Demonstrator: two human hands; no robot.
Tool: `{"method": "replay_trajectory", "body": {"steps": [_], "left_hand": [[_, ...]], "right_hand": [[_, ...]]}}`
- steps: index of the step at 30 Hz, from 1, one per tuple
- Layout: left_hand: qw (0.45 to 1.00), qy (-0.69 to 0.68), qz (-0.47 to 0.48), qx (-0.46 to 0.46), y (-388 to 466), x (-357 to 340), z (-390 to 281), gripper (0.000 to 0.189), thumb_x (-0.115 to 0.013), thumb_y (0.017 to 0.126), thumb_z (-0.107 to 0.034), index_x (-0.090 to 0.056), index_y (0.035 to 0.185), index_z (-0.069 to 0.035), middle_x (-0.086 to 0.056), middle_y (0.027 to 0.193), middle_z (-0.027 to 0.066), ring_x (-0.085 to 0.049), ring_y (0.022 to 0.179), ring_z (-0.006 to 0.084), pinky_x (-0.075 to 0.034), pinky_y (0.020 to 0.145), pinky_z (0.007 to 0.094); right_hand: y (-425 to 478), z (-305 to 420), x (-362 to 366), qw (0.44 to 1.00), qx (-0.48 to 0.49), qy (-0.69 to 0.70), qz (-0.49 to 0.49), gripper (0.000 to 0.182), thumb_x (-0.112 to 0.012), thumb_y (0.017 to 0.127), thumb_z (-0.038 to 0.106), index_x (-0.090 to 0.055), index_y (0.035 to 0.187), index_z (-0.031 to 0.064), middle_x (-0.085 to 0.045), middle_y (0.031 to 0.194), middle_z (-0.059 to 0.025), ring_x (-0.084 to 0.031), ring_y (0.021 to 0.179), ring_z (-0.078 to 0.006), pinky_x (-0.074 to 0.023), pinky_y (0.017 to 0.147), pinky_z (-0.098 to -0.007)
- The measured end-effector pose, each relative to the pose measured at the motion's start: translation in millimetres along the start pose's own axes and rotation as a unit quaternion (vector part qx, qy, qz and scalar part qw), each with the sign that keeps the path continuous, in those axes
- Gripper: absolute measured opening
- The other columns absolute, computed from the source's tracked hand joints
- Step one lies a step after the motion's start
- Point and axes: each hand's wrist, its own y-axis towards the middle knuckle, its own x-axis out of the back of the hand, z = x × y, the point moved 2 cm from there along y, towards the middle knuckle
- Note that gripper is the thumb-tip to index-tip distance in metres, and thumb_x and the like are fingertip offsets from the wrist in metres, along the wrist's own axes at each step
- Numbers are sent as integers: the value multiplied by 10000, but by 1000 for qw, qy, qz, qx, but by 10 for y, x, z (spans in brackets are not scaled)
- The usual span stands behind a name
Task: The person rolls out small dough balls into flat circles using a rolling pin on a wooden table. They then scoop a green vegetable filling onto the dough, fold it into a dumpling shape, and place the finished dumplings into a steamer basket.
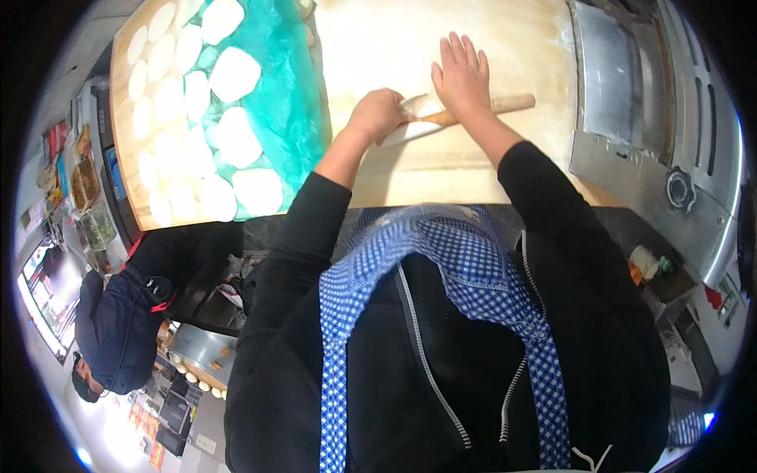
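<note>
A wooden rolling pin (512, 103) lies slantwise across a piece of white dough (408, 133) on the pale wooden board (473, 171). My right hand (463, 77) rests over the pin, palm down with its fingers stretched out. At the dough's left end, my left hand (378, 113) has its fingers closed on the dough's edge beside the pin's tip. Flattened dough rounds (235, 74) lie in rows at the left, some on a green cloth (290, 112) and others on bare wood.
A metal machine (627, 77) with a round knob (680, 188) stands right of the board. A person (118, 331) in dark clothing is at the lower left, near a large round metal vessel (201, 349). Shelves with food containers (94, 227) stand at the far left.
</note>
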Motion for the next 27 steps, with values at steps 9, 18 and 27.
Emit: {"method": "replay_trajectory", "body": {"steps": [9,18,27], "left_hand": [[623,-779,-62,39,-380,-422,571,539,-529,955,-209,-307,1412,-29,-463,1364,131,-508,1214,278,-448,1001,442],[548,-791,-60,-266,-75,1510,330,481,-548,933,-117,-367,1369,-25,-506,1323,126,-539,1182,256,-477,977,421],[261,-840,-316,-355,1424,2788,1093,396,-449,989,-149,-370,1362,-46,-466,1357,114,-466,1248,270,-373,1077,430]], "right_hand": [[-1243,-176,379,990,30,77,118,625,-574,744,163,-446,1344,41,-348,1456,-146,-278,1344,-378,-243,1046,-560],[-713,-496,77,996,-11,83,-10,432,-404,870,128,-527,1261,-7,-510,1333,-179,-444,1255,-371,-337,1006,-471],[-761,-512,69,996,1,89,-27,441,-324,927,193,-551,1247,-10,-525,1319,-186,-484,1219,-384,-356,1001,-467]]}}
